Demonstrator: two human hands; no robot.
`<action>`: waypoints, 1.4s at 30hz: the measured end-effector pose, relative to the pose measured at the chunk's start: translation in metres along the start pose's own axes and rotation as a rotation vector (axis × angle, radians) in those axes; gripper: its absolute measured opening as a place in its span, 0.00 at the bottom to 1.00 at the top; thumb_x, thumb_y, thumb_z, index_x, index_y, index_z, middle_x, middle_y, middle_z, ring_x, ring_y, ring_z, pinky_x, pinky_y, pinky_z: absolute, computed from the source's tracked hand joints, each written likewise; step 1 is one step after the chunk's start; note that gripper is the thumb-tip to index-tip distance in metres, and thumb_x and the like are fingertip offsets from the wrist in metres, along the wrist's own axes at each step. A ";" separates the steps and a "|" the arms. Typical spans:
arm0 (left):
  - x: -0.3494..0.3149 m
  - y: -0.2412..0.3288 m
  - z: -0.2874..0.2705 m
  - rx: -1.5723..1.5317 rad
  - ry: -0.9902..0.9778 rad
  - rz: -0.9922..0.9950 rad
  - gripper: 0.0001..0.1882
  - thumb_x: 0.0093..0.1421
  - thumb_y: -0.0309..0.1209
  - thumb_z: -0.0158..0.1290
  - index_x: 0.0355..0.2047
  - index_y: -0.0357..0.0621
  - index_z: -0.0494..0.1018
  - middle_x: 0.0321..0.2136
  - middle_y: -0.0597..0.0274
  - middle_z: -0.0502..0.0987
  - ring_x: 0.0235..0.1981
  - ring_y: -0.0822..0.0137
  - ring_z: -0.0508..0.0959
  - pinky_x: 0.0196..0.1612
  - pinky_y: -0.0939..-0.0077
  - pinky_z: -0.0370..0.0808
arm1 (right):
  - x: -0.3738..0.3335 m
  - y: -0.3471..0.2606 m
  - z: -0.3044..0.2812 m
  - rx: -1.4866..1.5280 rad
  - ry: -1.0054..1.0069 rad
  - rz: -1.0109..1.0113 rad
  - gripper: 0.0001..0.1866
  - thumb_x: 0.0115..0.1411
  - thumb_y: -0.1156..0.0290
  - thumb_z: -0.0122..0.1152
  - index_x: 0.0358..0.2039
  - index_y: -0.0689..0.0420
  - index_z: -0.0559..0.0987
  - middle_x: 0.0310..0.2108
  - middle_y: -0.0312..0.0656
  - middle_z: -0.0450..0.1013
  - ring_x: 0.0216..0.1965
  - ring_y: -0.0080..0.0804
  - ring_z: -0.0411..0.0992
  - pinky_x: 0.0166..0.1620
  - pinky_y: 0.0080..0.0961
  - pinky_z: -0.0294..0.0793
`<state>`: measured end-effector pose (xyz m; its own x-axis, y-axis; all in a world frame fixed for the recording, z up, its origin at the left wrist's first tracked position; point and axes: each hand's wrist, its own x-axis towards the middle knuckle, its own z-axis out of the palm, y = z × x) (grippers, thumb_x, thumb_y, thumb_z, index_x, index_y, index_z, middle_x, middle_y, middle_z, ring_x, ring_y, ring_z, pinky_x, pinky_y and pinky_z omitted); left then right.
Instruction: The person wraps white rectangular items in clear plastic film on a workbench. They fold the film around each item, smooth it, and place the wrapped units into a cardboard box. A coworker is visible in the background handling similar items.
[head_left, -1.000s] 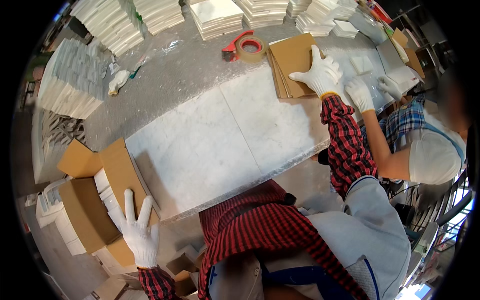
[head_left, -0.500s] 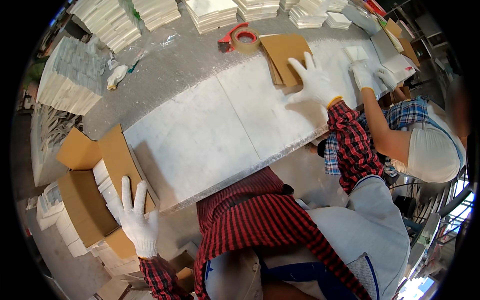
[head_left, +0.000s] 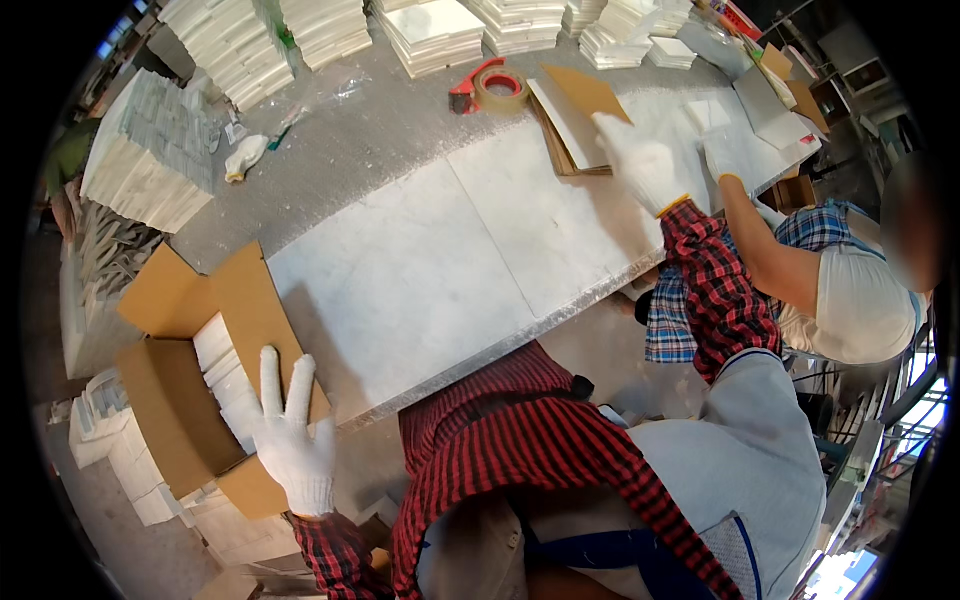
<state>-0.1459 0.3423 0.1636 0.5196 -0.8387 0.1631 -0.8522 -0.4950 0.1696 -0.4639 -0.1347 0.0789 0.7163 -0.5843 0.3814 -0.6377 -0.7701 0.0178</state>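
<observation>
My left hand (head_left: 292, 440), in a white glove, rests against the near flap (head_left: 262, 320) of an open cardboard box (head_left: 185, 410) at the left; its fingers are spread. White tiles (head_left: 225, 380) stand in a row inside that box. Over at the right, my gloved right hand (head_left: 650, 165) is at the edge of a small stack of cardboard sheets (head_left: 582, 160). The top cardboard sheet (head_left: 590, 92) is raised at its near side, baring a white surface below. Motion blurs the right fingers, which appear closed on the sheet's edge.
A pale slab table (head_left: 400, 270) spans the middle. Beyond the cardboard lies a red tape dispenser (head_left: 490, 88). Tile stacks (head_left: 430, 35) line the far side, with a crumpled glove (head_left: 245, 157) at far left. A co-worker's gloved hand (head_left: 725, 160) works close by on the right.
The top cardboard sheet has lifted at its near side, and my right hand has gone from spread fingers to its edge. My left hand stays at the box flap.
</observation>
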 end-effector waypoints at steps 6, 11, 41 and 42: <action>0.000 0.001 -0.007 0.052 -0.043 0.027 0.40 0.44 0.24 0.63 0.61 0.65 0.77 0.70 0.58 0.68 0.62 0.37 0.72 0.55 0.52 0.79 | 0.082 -0.056 -0.160 -0.294 0.514 -0.095 0.16 0.69 0.68 0.65 0.57 0.50 0.83 0.36 0.41 0.84 0.33 0.38 0.83 0.34 0.32 0.81; 0.003 -0.001 -0.010 0.041 -0.014 0.077 0.35 0.47 0.30 0.66 0.59 0.65 0.77 0.67 0.63 0.70 0.48 0.42 0.78 0.47 0.54 0.80 | 0.090 -0.220 -0.231 0.583 0.334 -0.520 0.16 0.69 0.72 0.63 0.55 0.60 0.82 0.46 0.48 0.83 0.44 0.36 0.84 0.45 0.29 0.83; -0.041 -0.042 0.007 -0.324 0.296 0.313 0.10 0.55 0.37 0.67 0.36 0.50 0.84 0.26 0.62 0.74 0.35 0.56 0.75 0.42 0.57 0.72 | 0.087 -0.580 -0.061 0.436 -0.802 -1.129 0.16 0.59 0.61 0.65 0.47 0.49 0.86 0.54 0.49 0.73 0.56 0.53 0.73 0.56 0.50 0.78; -0.039 -0.037 0.000 -0.346 0.275 0.289 0.11 0.55 0.37 0.68 0.37 0.49 0.83 0.29 0.61 0.76 0.38 0.54 0.76 0.46 0.55 0.72 | 0.094 -0.580 -0.065 0.417 -0.812 -1.150 0.15 0.60 0.59 0.63 0.45 0.49 0.87 0.53 0.49 0.75 0.57 0.54 0.73 0.56 0.50 0.77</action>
<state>-0.1348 0.3930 0.1513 0.3034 -0.8159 0.4921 -0.9169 -0.1095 0.3837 -0.0453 0.2740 0.1642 0.8113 0.5164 -0.2741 0.4065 -0.8352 -0.3704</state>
